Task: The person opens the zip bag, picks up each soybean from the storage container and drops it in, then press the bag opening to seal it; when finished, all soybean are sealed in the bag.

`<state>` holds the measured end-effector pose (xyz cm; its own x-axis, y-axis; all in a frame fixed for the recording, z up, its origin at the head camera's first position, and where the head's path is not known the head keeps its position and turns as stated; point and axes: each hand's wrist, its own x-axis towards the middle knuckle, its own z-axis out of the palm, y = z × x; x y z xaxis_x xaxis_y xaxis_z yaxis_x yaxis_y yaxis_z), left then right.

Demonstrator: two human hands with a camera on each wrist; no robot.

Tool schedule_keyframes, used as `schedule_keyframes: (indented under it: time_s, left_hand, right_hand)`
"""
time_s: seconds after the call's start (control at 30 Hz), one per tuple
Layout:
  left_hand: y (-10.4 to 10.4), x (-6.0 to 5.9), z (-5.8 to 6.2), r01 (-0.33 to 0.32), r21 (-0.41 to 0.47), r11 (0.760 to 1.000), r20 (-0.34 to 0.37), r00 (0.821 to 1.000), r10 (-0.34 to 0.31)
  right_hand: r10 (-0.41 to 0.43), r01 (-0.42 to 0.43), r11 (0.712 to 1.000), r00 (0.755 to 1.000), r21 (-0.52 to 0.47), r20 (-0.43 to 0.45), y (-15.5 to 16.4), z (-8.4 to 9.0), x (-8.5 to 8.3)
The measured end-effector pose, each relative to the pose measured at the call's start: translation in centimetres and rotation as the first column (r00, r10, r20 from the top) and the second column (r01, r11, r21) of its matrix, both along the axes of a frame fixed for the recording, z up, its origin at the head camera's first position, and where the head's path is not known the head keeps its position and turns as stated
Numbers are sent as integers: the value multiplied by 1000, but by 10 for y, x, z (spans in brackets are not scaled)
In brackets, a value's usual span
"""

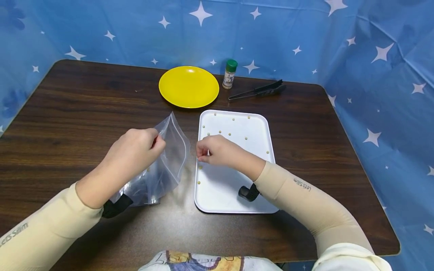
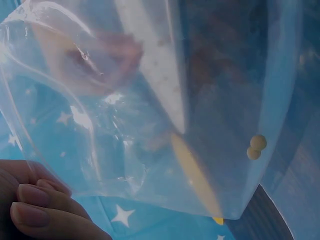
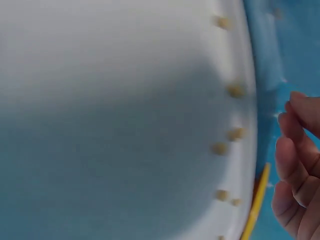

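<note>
A soft, see-through plastic bag (image 1: 159, 165) is pinched at its open top by the curled fingers (image 2: 37, 212) of the left hand (image 1: 135, 152). Two small round tan beans (image 2: 256, 147) are seen inside it, below those fingers. Just to the right, the right hand (image 1: 218, 150) is held over the near left edge of a flat white tray (image 1: 234, 188) with round corners. Its fingers (image 1: 202, 150) are curled together; whether a bean is held cannot be told. Little beans (image 1: 233, 119) are scattered beyond those fingers. Farther off, a round yellow plate (image 1: 188, 86) is set on the dark wooden surface (image 1: 84, 113).
</note>
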<state>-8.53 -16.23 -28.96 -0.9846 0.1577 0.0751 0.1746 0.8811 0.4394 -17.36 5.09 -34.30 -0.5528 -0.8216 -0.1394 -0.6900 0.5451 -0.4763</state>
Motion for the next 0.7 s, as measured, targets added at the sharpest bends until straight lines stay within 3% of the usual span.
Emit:
schedule_keyframes:
  time_s: [0.27,0.7]
  left_hand:
    - [0,-1,1,1,9,1000,23,1000,-1]
    - [0,-1,-1,2,3,1000,33,999,-2]
  right_hand:
    - [93,-93,996,996,8,4,3,-24,17]
    - [122,-123,990,992,-75,-14,6,-27,27]
